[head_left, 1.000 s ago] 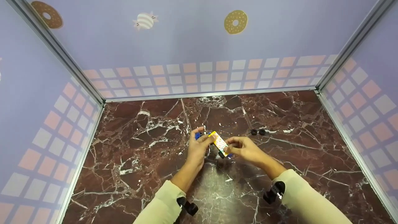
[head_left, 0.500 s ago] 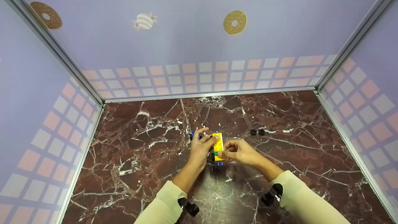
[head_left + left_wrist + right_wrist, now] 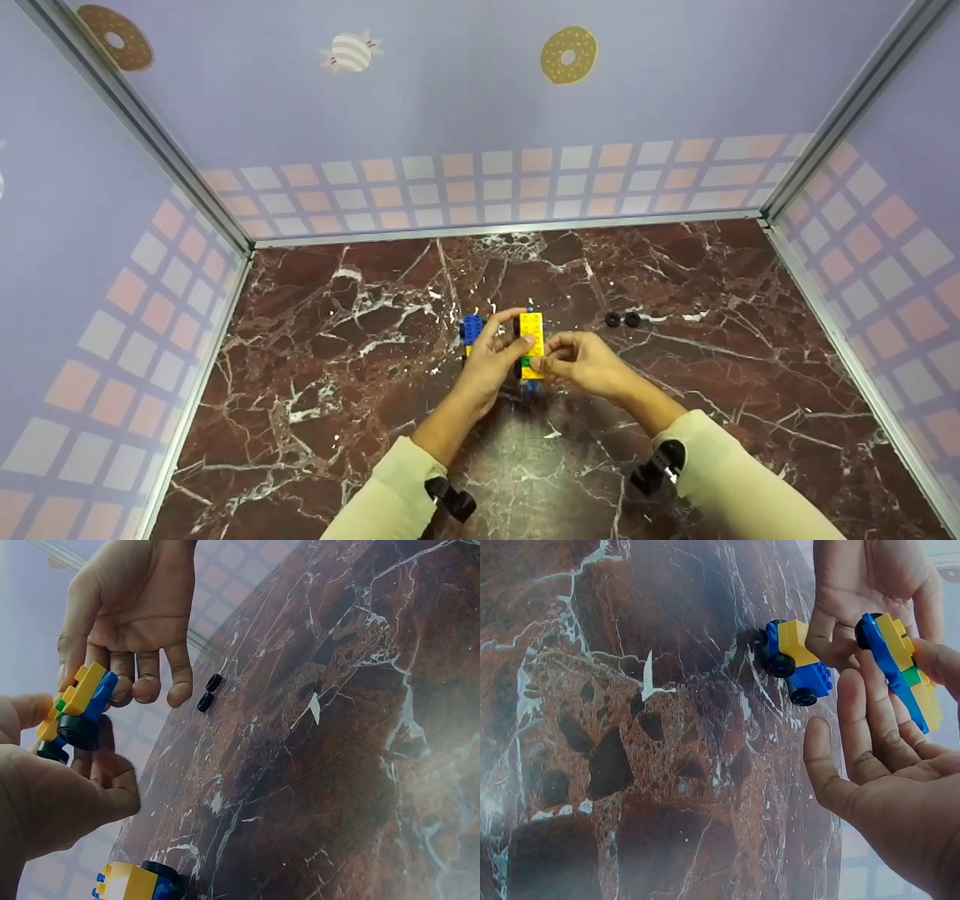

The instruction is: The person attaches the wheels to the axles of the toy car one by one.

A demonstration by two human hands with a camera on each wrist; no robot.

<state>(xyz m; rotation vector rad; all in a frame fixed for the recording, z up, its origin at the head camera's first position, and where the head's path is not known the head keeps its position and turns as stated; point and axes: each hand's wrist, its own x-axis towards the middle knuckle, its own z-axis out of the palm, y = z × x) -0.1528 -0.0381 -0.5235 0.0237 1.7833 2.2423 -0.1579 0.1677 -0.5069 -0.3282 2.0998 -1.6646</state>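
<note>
Both hands hold a small building-block toy car above the table, its yellow studded top facing up over a blue base. Near its front end a green brick sits among the yellow ones. My left hand grips the car from the left, thumb on top and a finger round its far end. The thumb and a finger of my right hand pinch the near part by the green brick. Black wheels show on its left side. A second blue and yellow toy car stands on the table beyond my left hand.
Two loose black wheels lie on the marbled dark red table, to the right of the hands. Patterned purple panels wall in the back and both sides.
The held car has turned from a slant to lie straight away from me, and has shifted slightly to the right. More of the second car now shows beside my left hand.
</note>
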